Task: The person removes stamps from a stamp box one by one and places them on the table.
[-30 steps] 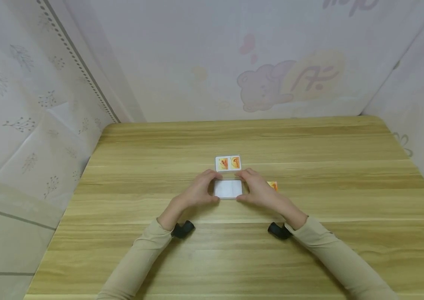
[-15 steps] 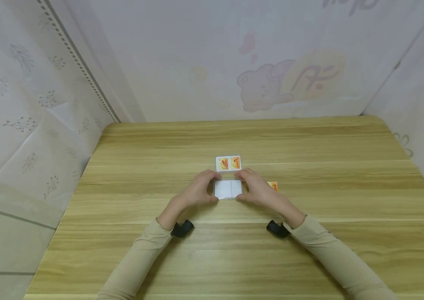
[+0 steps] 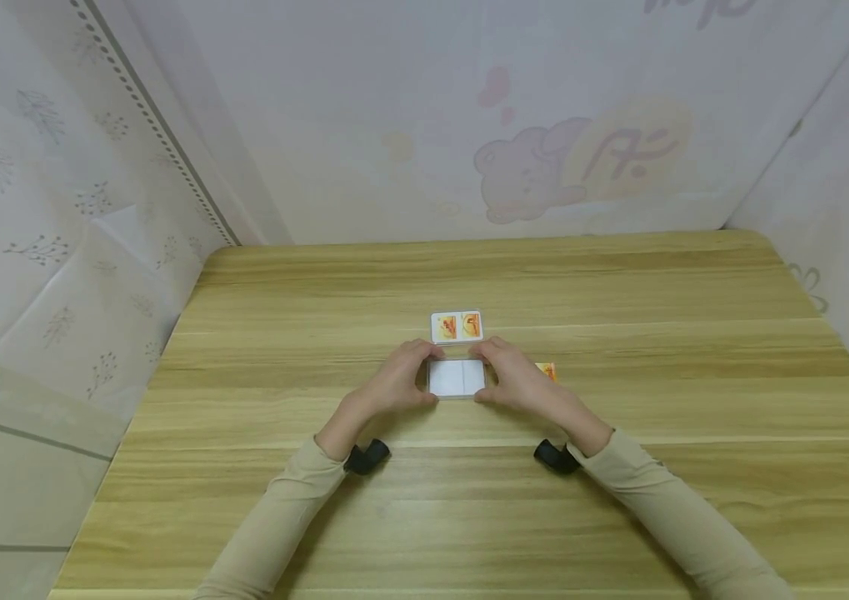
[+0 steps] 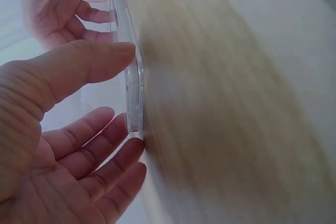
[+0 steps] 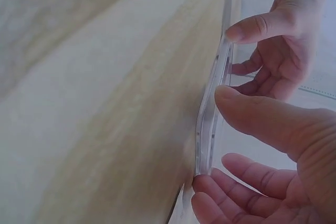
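Between my two hands sits a flat, clear plastic case (image 3: 456,378) with a white face and a thin line across it. My left hand (image 3: 397,382) grips its left end, thumb on the near edge and fingers at the far corner. The right hand (image 3: 517,382) holds the right end the same way. In the left wrist view, the case (image 4: 134,87) shows side-on as two thin clear layers, thumbs along its edge. In the right wrist view the case (image 5: 207,124) lies close over the tabletop.
Just beyond the case lies a second flat rectangular piece (image 3: 457,327) with two orange pictures. An orange and yellow card (image 3: 547,372) is partly hidden behind the right hand. The wooden table (image 3: 424,517) meets a patterned curtain (image 3: 364,125) at the back.
Both hands keep their hold on the case, nearly still. The line across its white face, faint one second ago, shows more clearly.
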A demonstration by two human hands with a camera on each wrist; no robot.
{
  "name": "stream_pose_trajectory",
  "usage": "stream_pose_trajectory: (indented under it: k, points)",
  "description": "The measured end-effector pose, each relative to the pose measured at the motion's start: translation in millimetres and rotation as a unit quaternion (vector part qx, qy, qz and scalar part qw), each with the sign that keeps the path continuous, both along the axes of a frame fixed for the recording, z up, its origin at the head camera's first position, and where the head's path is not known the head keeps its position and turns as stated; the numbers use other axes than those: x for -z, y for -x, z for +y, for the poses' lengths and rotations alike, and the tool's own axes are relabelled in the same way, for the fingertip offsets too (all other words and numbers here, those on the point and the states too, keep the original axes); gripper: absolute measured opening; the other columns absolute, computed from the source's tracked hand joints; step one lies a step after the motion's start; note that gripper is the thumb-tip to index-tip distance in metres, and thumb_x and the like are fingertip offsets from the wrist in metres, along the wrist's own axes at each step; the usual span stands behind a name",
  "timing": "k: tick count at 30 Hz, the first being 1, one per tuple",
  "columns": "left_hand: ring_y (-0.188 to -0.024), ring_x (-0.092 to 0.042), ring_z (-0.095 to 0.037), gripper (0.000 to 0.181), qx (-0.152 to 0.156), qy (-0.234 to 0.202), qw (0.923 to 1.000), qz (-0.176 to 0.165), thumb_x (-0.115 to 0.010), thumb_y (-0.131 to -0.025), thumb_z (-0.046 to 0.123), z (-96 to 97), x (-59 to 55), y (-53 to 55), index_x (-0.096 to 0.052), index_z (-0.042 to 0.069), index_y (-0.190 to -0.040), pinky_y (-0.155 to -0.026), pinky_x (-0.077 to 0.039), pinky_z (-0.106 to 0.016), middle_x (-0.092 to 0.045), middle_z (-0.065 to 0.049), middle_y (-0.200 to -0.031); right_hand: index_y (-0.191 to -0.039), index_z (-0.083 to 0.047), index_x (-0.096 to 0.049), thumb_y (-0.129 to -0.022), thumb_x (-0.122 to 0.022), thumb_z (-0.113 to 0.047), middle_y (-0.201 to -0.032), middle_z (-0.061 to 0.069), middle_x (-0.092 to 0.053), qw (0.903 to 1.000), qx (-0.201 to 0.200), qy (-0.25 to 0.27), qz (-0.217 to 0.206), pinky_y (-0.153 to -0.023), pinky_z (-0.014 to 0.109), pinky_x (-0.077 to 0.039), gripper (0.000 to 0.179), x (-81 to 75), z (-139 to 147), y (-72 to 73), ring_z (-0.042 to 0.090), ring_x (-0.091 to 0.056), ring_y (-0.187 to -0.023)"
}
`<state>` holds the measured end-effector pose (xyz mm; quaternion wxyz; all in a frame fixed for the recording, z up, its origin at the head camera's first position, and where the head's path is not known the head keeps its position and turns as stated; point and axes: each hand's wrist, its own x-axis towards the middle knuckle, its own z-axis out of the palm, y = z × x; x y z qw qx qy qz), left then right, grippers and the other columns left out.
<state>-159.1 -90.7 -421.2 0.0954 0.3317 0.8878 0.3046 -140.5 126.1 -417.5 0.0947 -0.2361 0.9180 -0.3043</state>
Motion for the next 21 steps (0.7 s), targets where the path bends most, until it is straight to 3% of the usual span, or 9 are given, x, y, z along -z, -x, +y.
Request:
stream_pose_trajectory:
  k: [11,21]
  points:
    - [-0.107,-0.052,-0.027,0.055,-0.011,0.026,0.9996,-0.007,-0.082,-0.066,0.005,2.1,-3.8,0.4,-0.056,-0.003,-0.114,-0.094,-0.041,-0.040,-0.060,-0.013,-0.114,-0.119,0.004,-0.053,-0.072,-0.081,-0.009,-0.112,0.016,-0.056,1.0000,-0.008,-0.003,0.004,-0.086,0.039,-0.047,0.056,-0.5,0.8,0.2,0.025,-0.054,-0.099]
    - [-0.107,-0.050,-0.027,0.058,-0.009,0.014,0.9996,-0.021,-0.082,-0.066,0.007,0.4,-1.3,2.6,-0.055,-0.004,-0.116,-0.095,-0.040,-0.039,-0.059,-0.013,-0.114,-0.119,0.004,-0.053,-0.072,-0.080,-0.009,-0.111,0.015,-0.056,1.0000,-0.007,-0.003,0.005,-0.084,0.038,-0.046,0.056,-0.7,0.8,-0.1,0.024,-0.053,-0.096]
